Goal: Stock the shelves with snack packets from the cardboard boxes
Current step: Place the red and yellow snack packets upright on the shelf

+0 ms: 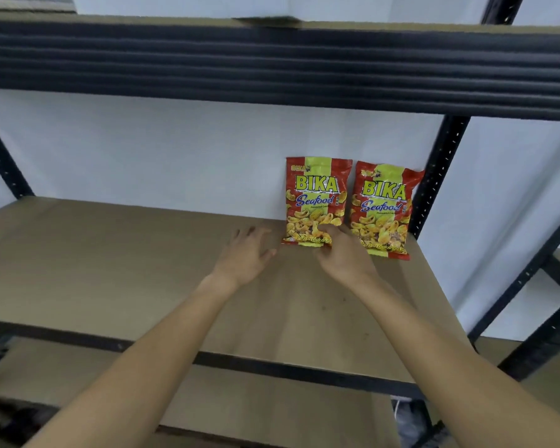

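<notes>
Two snack packets, the left packet [316, 202] and right packet [383, 210], are stood against the wall [175, 156] on the shelf [110, 270], the left one's base being pinched by the right hand [343, 253], while the left hand [248, 253] is held spread just beside it.

The single head-worn view looks forward and slightly down, close to the brown board shelf [126, 253] at arm's reach.

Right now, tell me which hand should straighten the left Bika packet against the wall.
Right. The right hand already touches the bottom of the left Bika packet. The left hand lies open on the shelf board beside it, touching no packet.
</notes>
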